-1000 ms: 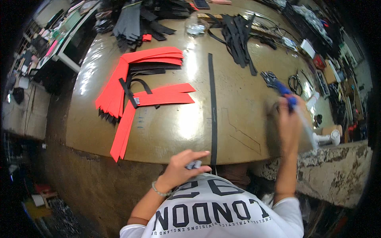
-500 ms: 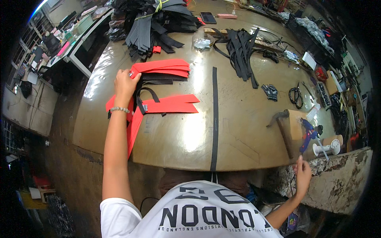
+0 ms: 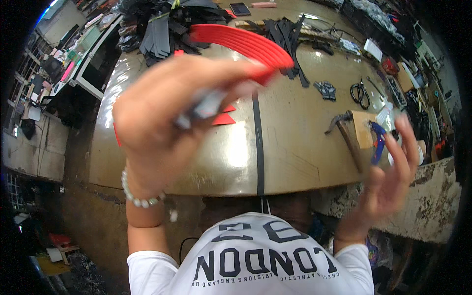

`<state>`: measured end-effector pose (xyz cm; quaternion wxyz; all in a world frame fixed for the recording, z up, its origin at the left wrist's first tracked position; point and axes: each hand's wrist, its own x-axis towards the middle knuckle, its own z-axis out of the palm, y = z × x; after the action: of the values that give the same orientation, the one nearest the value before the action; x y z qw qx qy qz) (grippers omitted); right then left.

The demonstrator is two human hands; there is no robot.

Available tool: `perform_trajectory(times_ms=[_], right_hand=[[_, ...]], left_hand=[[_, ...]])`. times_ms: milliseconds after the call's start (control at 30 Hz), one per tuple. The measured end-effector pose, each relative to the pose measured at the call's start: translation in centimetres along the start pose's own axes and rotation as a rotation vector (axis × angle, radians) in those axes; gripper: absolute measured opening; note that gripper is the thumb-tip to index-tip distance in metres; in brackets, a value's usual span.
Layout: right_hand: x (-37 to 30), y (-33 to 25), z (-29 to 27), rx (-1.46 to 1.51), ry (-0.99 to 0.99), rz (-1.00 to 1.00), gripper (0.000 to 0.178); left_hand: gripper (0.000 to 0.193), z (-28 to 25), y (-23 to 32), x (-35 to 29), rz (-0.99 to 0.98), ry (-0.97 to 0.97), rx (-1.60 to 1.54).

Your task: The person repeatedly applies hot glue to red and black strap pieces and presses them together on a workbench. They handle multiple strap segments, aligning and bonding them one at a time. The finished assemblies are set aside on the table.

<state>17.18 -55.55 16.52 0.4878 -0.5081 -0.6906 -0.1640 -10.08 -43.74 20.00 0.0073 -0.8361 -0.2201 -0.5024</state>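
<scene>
My left hand is raised close to the camera, blurred, with its fingers closed on a bundle of red straps that fans and bends out to the right. A blurred grey and white piece shows at its palm; its kind I cannot make out. Behind the hand, red strap ends lie on the table, mostly hidden. My right hand is lifted at the front right, fingers apart, with nothing seen in it. Just beyond it a blue glue gun stands by a tan block.
One long black strap runs down the brown table. Piled black straps lie at the back left, and more black straps at the back. Black scissors, a patterned glove and a hammer lie at the right.
My left hand has lifted the red straps from the table toward the camera and rightward. My right hand has risen, its fingers spreading beside the glue gun. The view has shifted slightly.
</scene>
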Motion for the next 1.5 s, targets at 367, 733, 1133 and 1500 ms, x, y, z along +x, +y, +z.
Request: perform_trajectory(times_ms=[367, 733, 1133, 1500], right_hand=[[-5.2, 2.4, 15.2, 0.602, -0.551, 0.865, 0.024], [-9.6, 3.0, 17.2, 0.176, -0.551, 0.498, 0.018], [-9.4, 1.8, 17.5, -0.051, -0.615, 0.4, 0.014], [-15.0, 17.4, 0.4, -0.634, 0.149, 0.825, 0.043]], left_hand=[[0.026, 10.3, -2.3, -11.0, -0.918, -0.38, -0.222], [0.023, 12.8, -2.9, -14.7, -0.835, -0.321, -0.118], [0.03, 13.0, -2.1, -15.4, -0.614, -0.483, 0.039], [0.039, 12.8, -2.0, -15.7, -0.609, -0.546, 0.033]])
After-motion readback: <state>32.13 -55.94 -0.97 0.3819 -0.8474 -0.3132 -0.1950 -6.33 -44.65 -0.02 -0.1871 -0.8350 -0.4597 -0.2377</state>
